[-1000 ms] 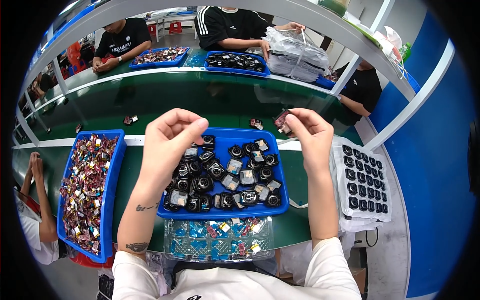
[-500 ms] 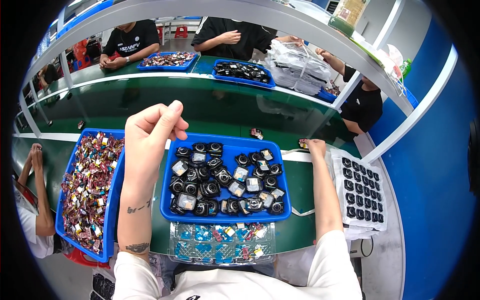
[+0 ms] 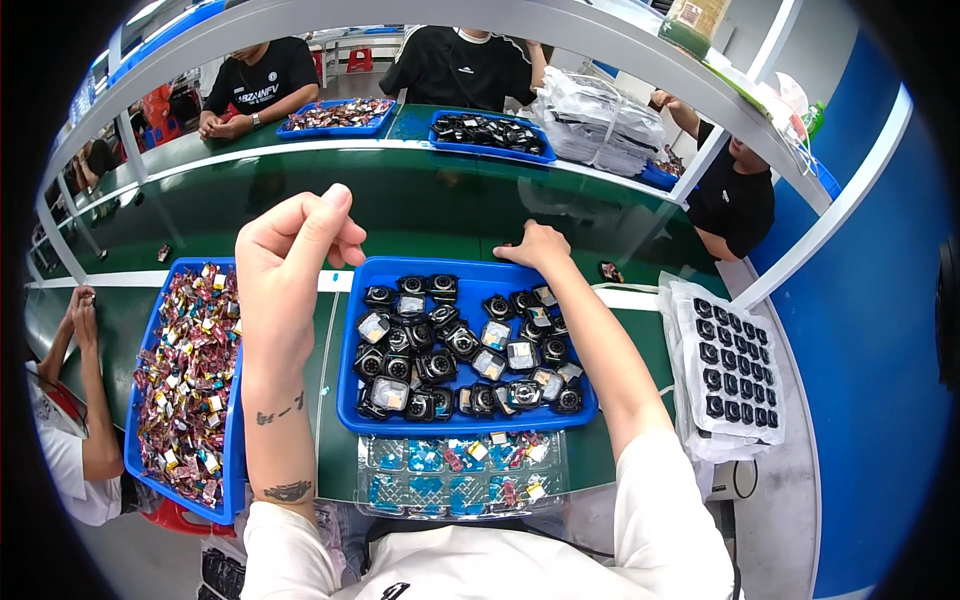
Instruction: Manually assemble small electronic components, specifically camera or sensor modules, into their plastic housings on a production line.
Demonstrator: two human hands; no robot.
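My left hand [image 3: 292, 245] is raised over the gap between the two blue trays, thumb pressed to its curled fingers; anything inside is hidden. Beyond the far edge of the middle blue tray [image 3: 465, 428], my right hand [image 3: 540, 247] reaches to the green surface. Its fingertips close on a small electronic part [image 3: 506, 246], mostly covered by the fingers. Another small dark, red and white electronic part [image 3: 610, 271] lies to the right of that hand. Several black smartwatch cases [image 3: 437, 365] fill the middle tray, some showing round backs, others pale square faces.
A blue tray of reddish flex-cable parts [image 3: 190, 390] stands left. A clear blister tray [image 3: 460, 505] with blue bits lies nearest me. At right, a white foam tray [image 3: 690, 400] holds black pieces. A white shelf frame [image 3: 420, 22] crosses above. Co-workers [image 3: 465, 70] sit opposite and left.
My right hand has moved left from one small part, now lying loose, to the other. My left hand stays closed and raised. The person opposite has shifted their arms.
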